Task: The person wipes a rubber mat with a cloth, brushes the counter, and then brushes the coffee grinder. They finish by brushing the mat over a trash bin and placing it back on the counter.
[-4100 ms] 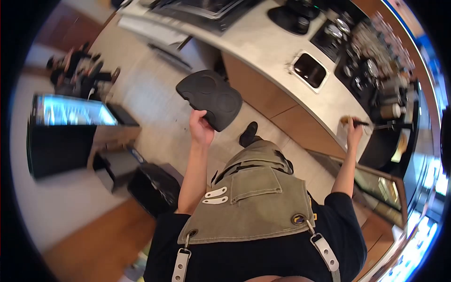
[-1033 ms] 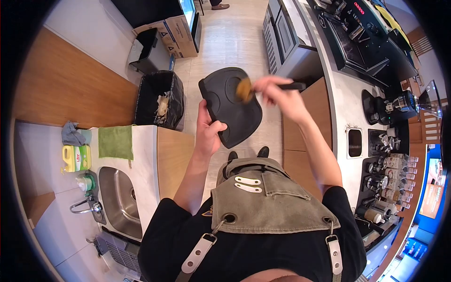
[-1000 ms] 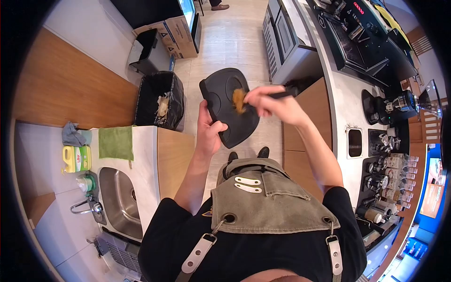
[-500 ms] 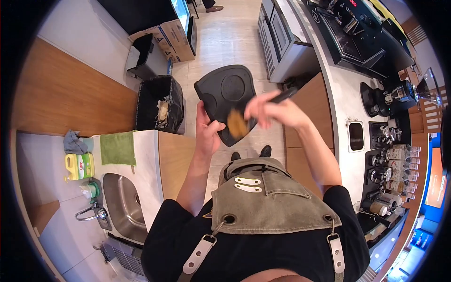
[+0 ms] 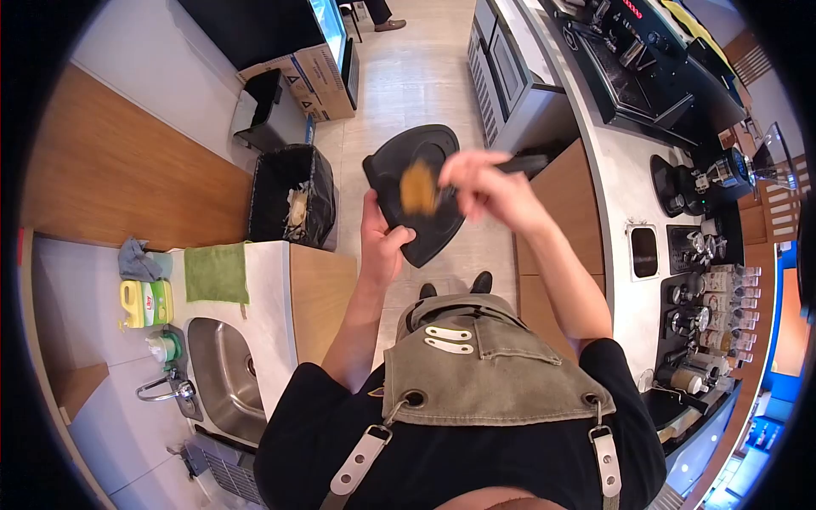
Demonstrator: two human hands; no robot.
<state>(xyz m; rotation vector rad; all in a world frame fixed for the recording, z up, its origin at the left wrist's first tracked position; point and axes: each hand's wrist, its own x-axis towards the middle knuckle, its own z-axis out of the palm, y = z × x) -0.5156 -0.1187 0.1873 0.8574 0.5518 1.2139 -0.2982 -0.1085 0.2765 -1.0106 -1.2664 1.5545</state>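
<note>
My left hand (image 5: 383, 240) grips a black tamping mat (image 5: 394, 153) by its near left edge, the thumb lying over the top side. The mat is held in the air above the floor, its round recess at the far end. In my right hand (image 5: 495, 191) is a brush (image 5: 418, 189) with a dark handle and tan bristles. The bristles are over the middle of the mat and smeared by motion; whether they touch it I cannot tell.
A bin (image 5: 319, 191) with a black liner stands beyond my left hand. To the left is a counter with a sink (image 5: 223, 365) and a green cloth (image 5: 215, 274). An espresso machine (image 5: 654, 72) and a grinder (image 5: 731, 170) line the right counter. Someone's shoe (image 5: 390, 25) shows far ahead.
The brush has moved away from me along the mat, from its near end to its middle. The mat has tilted and shifted slightly to the right.
</note>
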